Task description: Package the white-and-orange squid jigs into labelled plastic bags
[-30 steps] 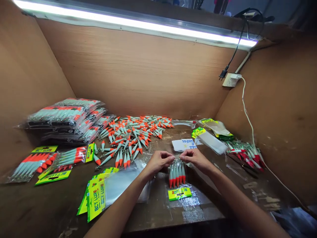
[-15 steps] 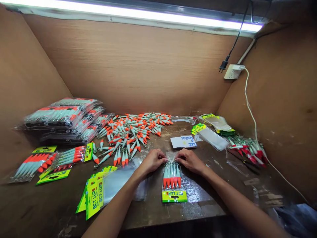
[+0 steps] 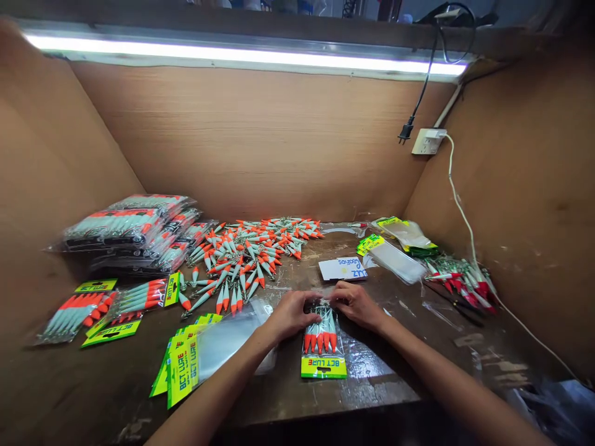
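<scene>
In the middle of the table lies a clear plastic bag of fishing lures (image 3: 320,342), with its yellow-green header card nearest me. Several pale lures with orange tips lie side by side inside it. My left hand (image 3: 297,314) is closed at the bag's far end, its thumb lying over the lures. Opposite it, my right hand (image 3: 352,303) pinches the other corner of that far end. The pinched edge itself is partly hidden by my fingers. Left of my left forearm are fanned flat bags (image 3: 232,341) with yellow cards (image 3: 183,365).
A heap of loose orange-tipped lures (image 3: 242,260) spreads at the back, beside stacked packs (image 3: 116,229). Filled bags (image 3: 77,313) lie at left. A white card (image 3: 341,269), more flat bags (image 3: 395,257) and red-tipped lures (image 3: 460,282) lie right, near a hanging cable (image 3: 458,192).
My left hand has shifted slightly inward and its thumb now covers part of the lures. My right hand stays at the bag's far end. The camera view has tilted up a little.
</scene>
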Demonstrator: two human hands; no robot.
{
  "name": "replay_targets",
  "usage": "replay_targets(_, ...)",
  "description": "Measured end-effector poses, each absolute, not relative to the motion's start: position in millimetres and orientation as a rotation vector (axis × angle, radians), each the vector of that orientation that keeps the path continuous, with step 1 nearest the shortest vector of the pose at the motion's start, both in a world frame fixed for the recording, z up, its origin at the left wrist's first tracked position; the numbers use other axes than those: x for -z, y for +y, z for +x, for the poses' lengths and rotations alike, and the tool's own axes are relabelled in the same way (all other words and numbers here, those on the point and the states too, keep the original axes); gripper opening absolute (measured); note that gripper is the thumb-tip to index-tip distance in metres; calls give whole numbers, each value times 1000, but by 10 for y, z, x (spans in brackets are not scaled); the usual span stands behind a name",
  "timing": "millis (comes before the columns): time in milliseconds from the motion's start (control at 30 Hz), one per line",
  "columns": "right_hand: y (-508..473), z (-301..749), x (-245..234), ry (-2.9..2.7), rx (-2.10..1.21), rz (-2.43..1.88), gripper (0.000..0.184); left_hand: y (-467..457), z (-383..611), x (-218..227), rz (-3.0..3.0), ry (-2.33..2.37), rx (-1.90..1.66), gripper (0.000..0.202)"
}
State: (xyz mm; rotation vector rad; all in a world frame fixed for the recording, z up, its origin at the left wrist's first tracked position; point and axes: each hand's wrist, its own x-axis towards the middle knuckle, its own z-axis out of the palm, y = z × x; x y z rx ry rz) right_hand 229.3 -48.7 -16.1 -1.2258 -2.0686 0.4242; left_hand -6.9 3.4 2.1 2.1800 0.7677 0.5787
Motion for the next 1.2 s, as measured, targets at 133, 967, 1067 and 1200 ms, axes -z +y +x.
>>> replay_targets(133, -527, 2355, 222, -2187, -242, -1164, 23, -79, -126, 19, 2336, 876, -526, 37)
replay_targets(967, -621, 2248, 211, -1649, -906, -1384, 69, -195, -203, 150, 2022, 893, -761, 72)
replay_targets(1067, -481, 2273, 212, -1611, -1068, -1405, 70, -87, -169, 109, 1869, 918, -798, 64)
replay_targets(1200, -352, 2243, 105, -1605, -1201, -1358, 56, 16, -147, 10, 1652, 891, -875, 58)
